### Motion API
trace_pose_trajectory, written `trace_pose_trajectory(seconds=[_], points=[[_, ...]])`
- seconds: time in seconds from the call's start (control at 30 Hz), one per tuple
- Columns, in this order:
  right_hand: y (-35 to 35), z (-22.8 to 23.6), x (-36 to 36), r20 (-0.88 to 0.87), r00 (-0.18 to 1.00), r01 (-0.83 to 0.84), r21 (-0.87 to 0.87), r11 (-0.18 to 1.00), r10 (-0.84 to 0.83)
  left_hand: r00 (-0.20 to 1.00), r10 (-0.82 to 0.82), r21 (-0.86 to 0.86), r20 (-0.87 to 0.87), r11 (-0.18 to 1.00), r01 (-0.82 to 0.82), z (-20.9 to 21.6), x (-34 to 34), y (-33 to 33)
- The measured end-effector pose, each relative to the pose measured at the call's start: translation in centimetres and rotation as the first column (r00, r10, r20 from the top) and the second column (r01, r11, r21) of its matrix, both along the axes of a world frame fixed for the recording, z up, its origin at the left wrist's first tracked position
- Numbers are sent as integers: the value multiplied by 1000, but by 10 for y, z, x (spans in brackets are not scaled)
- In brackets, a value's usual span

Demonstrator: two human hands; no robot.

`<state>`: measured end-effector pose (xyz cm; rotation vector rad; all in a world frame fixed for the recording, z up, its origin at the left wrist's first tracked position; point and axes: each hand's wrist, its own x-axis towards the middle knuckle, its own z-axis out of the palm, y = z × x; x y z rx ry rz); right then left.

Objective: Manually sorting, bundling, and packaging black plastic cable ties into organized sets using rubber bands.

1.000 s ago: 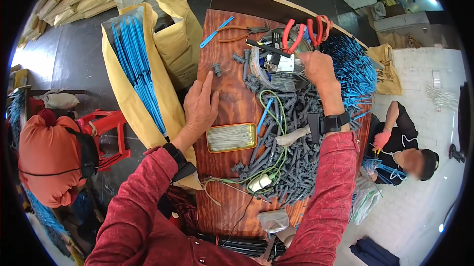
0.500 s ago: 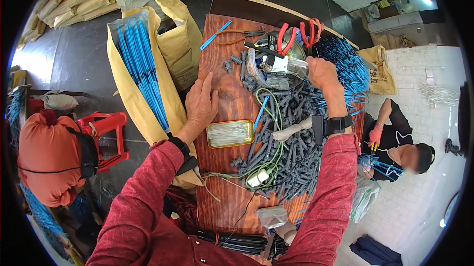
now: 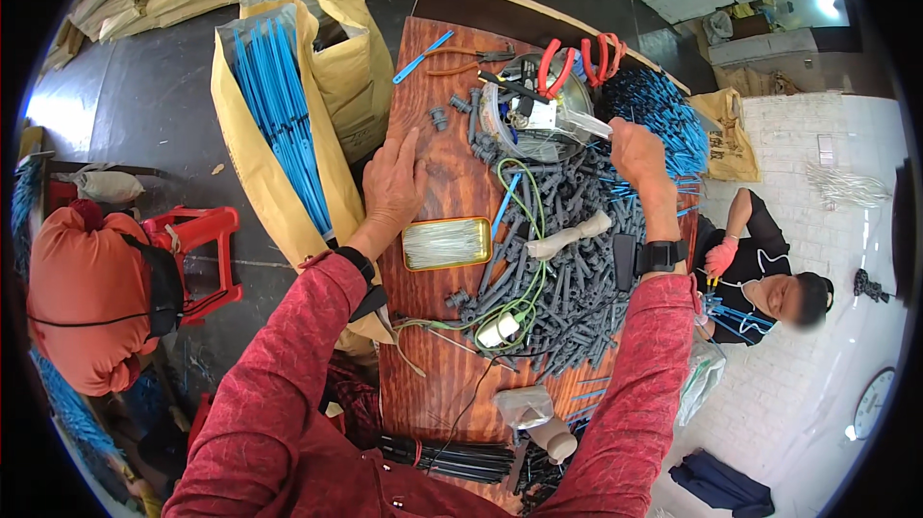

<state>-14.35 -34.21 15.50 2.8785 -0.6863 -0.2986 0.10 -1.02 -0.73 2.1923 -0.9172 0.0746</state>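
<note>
- A pale, slender piece (image 3: 586,125) is held right of the upper middle of the frame; whether it is one strip or a bundle cannot be told.
- Its long axis is pointed leftward and slightly upward from the fingers, so that its far end is brought over the round clear container (image 3: 489,117).
- Its near end is grasped by the bent fingers of the right hand (image 3: 638,154), which is set to the right of the container; how the thumb is placed cannot be made out.
- In the container a jumble is held, and on it red-handled pliers (image 3: 561,78) are rested, just above the piece.
- The left hand (image 3: 393,181) is placed well apart, left of the container, palm down on the worktop (image 3: 409,403); its fingers are spread and nothing is gripped by them.
- Nearest to those fingertips, just to the upper right and untouched, a short grey fitting (image 3: 438,118) is seen.
- Below the left hand, a yellow tin (image 3: 447,269) is filled with thin pale pins laid nearly crosswise in the frame.
- Below the container, grey fittings (image 3: 577,277) are heaped; at upper right, blue strips (image 3: 663,119) are piled.
</note>
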Motion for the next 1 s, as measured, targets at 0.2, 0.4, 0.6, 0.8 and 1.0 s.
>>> trace_pose_trajectory(seconds=[0.2,0.4,0.6,0.8,1.0], points=[[43,18,-4,84,995,-61,174,983,47,1000,3,-29,21,1000,-2,-4,2,3],[137,7,-12,32,956,-271,463,844,290,1000,6,4,5,1000,-6,-5,3,3],[200,-42,-19,82,927,-365,419,831,366,1000,6,12,0,1000,-6,-5,1,3],[225,-60,-21,135,903,-430,322,843,408,1000,14,7,2,1000,-14,-4,1,2],[238,-72,-24,82,901,-432,264,862,426,1000,11,-28,-11,1000,-11,-1,1,2]])
